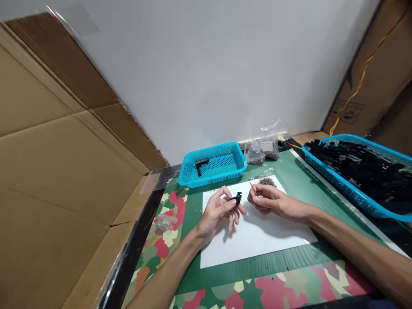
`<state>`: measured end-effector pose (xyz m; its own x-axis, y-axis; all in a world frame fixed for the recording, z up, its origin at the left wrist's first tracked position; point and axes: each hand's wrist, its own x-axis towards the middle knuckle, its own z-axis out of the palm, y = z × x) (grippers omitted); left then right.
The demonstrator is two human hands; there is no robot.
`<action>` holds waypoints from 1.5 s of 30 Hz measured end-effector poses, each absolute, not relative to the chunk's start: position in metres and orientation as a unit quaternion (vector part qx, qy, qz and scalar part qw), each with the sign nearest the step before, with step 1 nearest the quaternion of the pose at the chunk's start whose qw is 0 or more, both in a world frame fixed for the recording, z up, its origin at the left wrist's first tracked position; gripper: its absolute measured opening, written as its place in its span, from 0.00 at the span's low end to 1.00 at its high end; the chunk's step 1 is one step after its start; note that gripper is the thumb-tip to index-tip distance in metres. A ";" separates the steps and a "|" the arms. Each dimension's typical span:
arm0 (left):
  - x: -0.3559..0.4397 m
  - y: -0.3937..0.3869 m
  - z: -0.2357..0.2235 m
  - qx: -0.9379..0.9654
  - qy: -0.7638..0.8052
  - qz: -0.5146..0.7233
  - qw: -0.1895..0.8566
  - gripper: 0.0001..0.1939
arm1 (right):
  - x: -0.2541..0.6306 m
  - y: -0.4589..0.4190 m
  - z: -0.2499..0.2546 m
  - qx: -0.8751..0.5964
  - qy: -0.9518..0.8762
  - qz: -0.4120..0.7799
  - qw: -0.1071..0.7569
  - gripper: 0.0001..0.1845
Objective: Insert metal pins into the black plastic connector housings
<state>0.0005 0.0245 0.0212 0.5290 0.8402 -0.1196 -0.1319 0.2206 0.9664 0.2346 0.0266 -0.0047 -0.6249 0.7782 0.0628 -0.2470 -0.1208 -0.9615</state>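
The left hand (213, 212) holds a small black part (237, 198) between thumb and fingers. The right hand (275, 201) pinches a thin piece (251, 185), near this part but apart from it. Both are above a white sheet (254, 242) on the worktop (307, 184); behind is a blue basket (212, 179).

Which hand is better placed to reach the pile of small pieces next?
Right, most likely. The right hand is close beside the pile of small pieces, though it pinches a thin item. The left hand is farther from the pile and holds a black part.
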 end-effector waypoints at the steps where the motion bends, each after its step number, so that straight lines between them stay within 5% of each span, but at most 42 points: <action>1: 0.000 0.023 0.021 0.518 0.340 0.339 0.708 0.19 | 0.235 0.028 -0.007 -0.241 -0.551 0.708 0.370 0.21; 11: -0.001 0.013 0.007 0.507 0.288 0.273 0.765 0.12 | 0.236 0.031 -0.015 -0.328 -0.558 0.662 0.379 0.19; 24: 0.007 0.005 -0.001 0.546 0.332 0.281 0.716 0.17 | 0.244 0.033 -0.011 -0.437 -0.507 0.616 0.416 0.17; 39: 0.011 -0.007 0.007 0.667 0.392 0.226 0.592 0.16 | 0.250 0.031 -0.004 -0.508 -0.575 0.554 0.323 0.17; 45: 0.015 -0.014 0.006 0.805 0.356 0.161 0.446 0.13 | 0.250 0.029 -0.003 -0.476 -0.618 0.543 0.310 0.14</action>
